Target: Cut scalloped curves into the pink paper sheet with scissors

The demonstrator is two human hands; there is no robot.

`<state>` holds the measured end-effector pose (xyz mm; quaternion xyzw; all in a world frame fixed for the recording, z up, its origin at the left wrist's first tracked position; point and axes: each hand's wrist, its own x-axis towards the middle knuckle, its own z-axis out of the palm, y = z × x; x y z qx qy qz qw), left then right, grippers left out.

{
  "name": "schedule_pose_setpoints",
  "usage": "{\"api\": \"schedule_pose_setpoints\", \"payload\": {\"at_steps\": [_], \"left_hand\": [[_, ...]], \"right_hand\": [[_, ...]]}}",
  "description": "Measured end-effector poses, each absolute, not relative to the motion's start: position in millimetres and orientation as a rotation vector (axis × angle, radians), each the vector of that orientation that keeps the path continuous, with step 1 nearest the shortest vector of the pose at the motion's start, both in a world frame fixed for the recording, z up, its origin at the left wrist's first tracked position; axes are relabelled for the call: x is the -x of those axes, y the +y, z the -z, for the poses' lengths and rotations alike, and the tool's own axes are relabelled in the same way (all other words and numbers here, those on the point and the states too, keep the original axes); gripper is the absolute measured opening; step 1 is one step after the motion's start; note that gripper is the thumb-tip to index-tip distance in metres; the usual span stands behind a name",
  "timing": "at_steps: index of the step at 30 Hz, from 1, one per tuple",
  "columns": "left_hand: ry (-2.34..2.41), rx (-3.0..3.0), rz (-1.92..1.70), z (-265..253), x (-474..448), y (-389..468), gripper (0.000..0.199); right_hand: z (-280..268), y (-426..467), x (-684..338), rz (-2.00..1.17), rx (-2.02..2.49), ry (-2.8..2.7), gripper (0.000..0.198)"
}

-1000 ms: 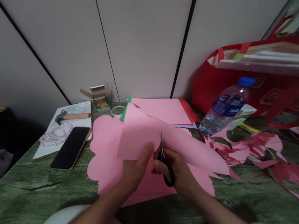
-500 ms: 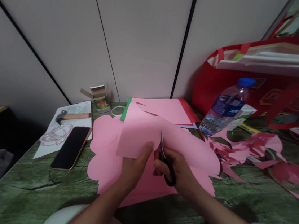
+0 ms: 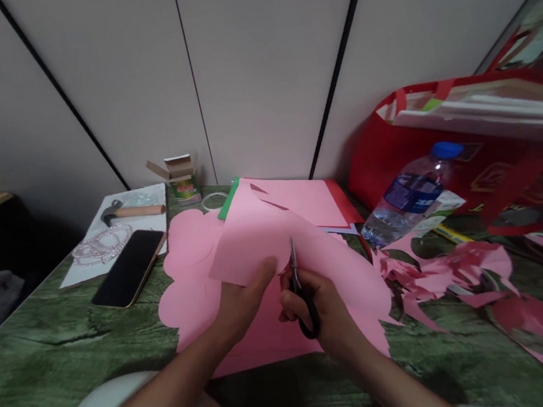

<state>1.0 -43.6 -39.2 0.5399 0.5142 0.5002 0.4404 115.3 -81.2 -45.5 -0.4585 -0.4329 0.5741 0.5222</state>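
Observation:
A curved sheet of pink paper (image 3: 256, 238) is raised off the table, its lower edge pinched by my left hand (image 3: 246, 299) with the thumb on top. Black-handled scissors (image 3: 308, 311) sit in my right hand (image 3: 320, 296), fingers through the loops. Their blades point away from me and lie in a cut in the sheet, just right of my left thumb. Below both hands lies more pink paper, including scalloped pink cutouts (image 3: 187, 266) on the left. Part of the lower blade is hidden by the paper.
On the left are a black phone (image 3: 128, 268), a hammer (image 3: 138, 211), a string of beads (image 3: 103, 244) and a small open box (image 3: 184, 181). Pink paper scraps (image 3: 458, 273), a water bottle (image 3: 409, 193) and a red bag (image 3: 378, 144) occupy the right.
The right end of the raised pink sheet has shifted slightly left. Both hands and the scissors stay in nearly the same place.

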Motion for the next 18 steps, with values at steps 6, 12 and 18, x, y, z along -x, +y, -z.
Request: {"api": "schedule_pose_setpoints", "payload": {"at_steps": [6,12,18], "left_hand": [[1.245,-1.351,-1.231,37.2,-1.5,-43.2,0.021],[1.188,-1.37,-1.289,38.2,-1.5,-40.6,0.02],[1.246,-1.269,-1.252,37.4,-2.1,-44.7,0.026]], "right_hand": [[47.8,-81.1,-115.2,-1.395,1.087,-1.007,0.019],[50.6,-81.5,-114.0,-1.43,1.072,-0.974,0.02],[49.5,-83.8,-110.8,-1.416,1.079,-1.014,0.021]]}}
